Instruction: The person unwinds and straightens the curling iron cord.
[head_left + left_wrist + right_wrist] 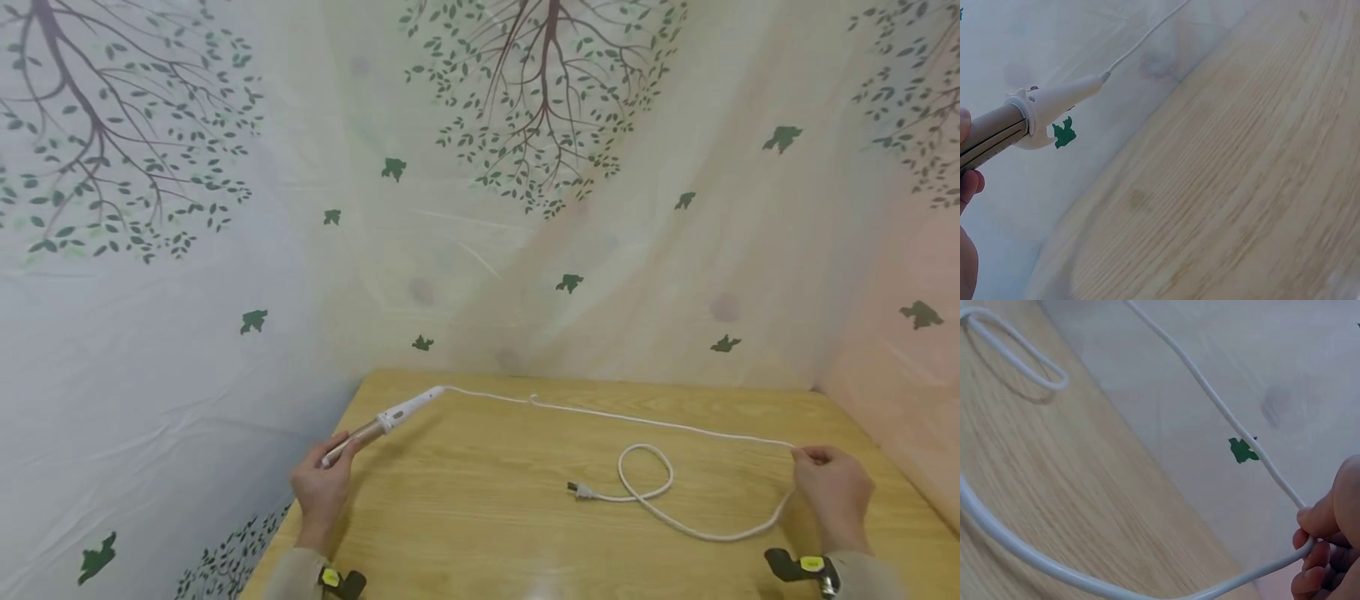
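At the left of the head view, my left hand (322,483) grips a curling iron (405,410) by its gold-toned barrel (994,134). The white handle (1063,103) points away, toward the back of the table. From the handle's end a white power cord (637,417) stretches rightward above the table. My right hand (832,487) pinches that cord between thumb and fingers, seen closely in the right wrist view. Past the pinch, the cord curves down and lies in a loop on the table, ending in a plug (581,492) near the middle.
A light wooden table (450,517) lies under both hands. Behind and beside it hangs a pale curtain (480,308) printed with trees and green birds. Each wrist carries a black strap mount (806,565) with a yellow mark.
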### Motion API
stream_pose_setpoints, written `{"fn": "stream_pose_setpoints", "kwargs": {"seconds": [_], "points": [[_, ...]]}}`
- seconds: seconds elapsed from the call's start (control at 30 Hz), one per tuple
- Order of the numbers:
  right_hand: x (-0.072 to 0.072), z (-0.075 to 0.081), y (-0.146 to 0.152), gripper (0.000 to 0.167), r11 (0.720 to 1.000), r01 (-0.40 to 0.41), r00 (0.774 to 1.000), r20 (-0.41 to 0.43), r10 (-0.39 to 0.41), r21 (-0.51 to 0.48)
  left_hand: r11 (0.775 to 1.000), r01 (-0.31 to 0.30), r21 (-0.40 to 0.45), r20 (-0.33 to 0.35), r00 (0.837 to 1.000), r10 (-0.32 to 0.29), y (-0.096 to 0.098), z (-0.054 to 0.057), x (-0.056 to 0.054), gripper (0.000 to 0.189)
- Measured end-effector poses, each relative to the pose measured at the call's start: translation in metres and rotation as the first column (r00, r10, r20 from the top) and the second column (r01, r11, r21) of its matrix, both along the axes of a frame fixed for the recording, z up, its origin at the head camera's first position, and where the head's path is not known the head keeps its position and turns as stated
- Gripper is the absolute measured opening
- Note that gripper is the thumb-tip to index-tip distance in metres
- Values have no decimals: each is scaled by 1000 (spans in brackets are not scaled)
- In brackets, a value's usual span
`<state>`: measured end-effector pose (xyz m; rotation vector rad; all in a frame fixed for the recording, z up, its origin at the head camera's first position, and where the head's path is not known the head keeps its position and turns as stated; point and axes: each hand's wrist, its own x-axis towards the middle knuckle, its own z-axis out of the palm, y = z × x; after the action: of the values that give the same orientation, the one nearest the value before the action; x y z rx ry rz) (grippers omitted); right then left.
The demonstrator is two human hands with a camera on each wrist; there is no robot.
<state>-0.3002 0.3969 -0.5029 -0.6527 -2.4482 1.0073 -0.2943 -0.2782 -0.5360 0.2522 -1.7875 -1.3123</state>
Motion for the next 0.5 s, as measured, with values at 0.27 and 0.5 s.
{"fn": "stream_pose_setpoints", "kwargs": {"seconds": [0.27,0.5], "points": [[1,-5,19,38,994,73,997,16,-72,-86,995,-40,-94,-45,998,36,-1,-4,-3,17],[1,-13,23,40,996,20,996,83,-13,-88,995,-45,-92,-6,999,45,9,-5,-7,19]]}}
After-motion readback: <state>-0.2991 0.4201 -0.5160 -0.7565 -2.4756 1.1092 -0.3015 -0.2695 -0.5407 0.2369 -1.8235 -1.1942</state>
